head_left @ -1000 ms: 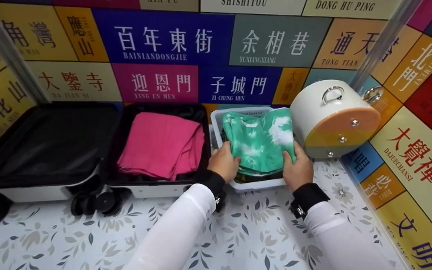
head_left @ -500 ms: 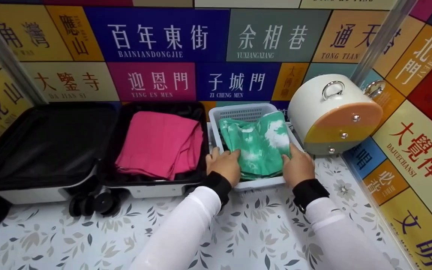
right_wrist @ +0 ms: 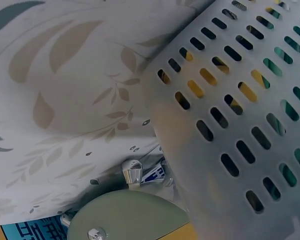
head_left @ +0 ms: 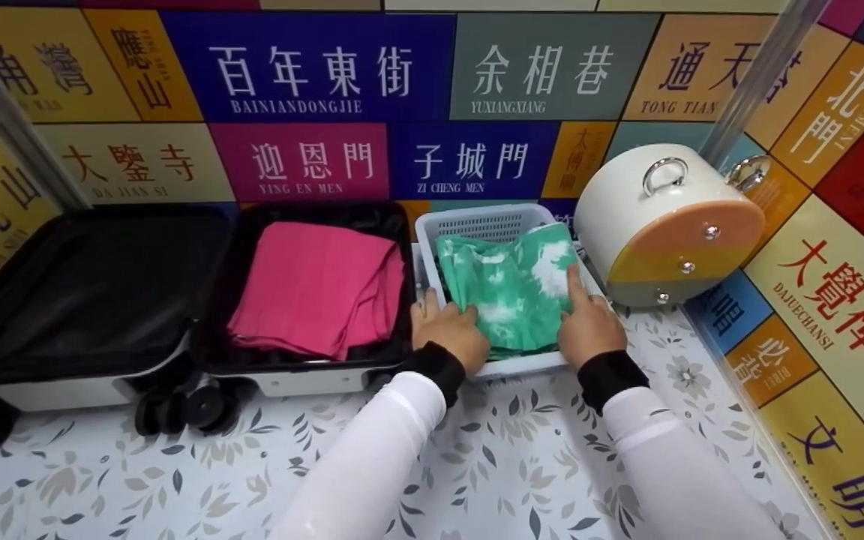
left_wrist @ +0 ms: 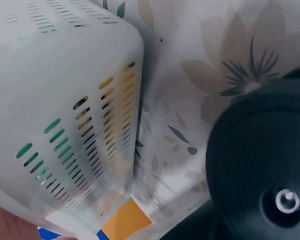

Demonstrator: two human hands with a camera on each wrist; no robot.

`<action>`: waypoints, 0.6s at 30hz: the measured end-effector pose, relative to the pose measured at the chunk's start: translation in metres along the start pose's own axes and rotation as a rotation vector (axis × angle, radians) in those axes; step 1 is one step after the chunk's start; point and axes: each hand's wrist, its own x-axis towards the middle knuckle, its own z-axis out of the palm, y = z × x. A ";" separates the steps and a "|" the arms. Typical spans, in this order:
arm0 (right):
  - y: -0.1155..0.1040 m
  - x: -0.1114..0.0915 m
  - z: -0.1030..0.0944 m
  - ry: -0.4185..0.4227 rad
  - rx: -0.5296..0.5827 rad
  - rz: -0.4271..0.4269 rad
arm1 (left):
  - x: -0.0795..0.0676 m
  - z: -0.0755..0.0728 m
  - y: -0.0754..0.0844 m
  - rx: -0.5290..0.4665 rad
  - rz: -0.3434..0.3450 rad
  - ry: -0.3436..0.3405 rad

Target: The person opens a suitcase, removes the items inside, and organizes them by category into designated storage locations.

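A folded green-and-white tie-dyed cloth (head_left: pixel 507 292) lies in a pale plastic basket (head_left: pixel 486 222) with slotted walls. My left hand (head_left: pixel 451 331) is at the basket's front left corner, fingers spread over the rim and the near edge of the cloth. On the opposite side, my right hand (head_left: pixel 592 328) reaches over the right rim, its index finger extended along the cloth's edge. In the left wrist view, part of a finger shows below the rim of the basket (left_wrist: pixel 90 45). Green and yellow show through the slots of the basket (right_wrist: pixel 175 135) in the right wrist view.
Left of the basket, an open black suitcase (head_left: pixel 102 277) holds a folded pink cloth (head_left: pixel 319 289); its wheels (head_left: pixel 203 409) face forward. A white rounded box (head_left: pixel 631 187) with a striped front and metal ring stands to the right. Walls with colourful signs enclose the flower-patterned surface (head_left: pixel 522 465).
Both hands have let go of the green-and-white cloth, which has settled lower into the basket. The left hand has spread over the rim, and the right index finger has extended.
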 end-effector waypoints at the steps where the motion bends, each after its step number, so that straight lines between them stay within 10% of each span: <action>1: 0.000 0.000 0.000 -0.004 0.000 -0.010 | 0.000 0.000 0.000 -0.007 -0.005 -0.005; 18: 0.000 0.001 -0.002 -0.028 -0.012 -0.033 | 0.000 0.001 0.001 -0.032 -0.040 -0.015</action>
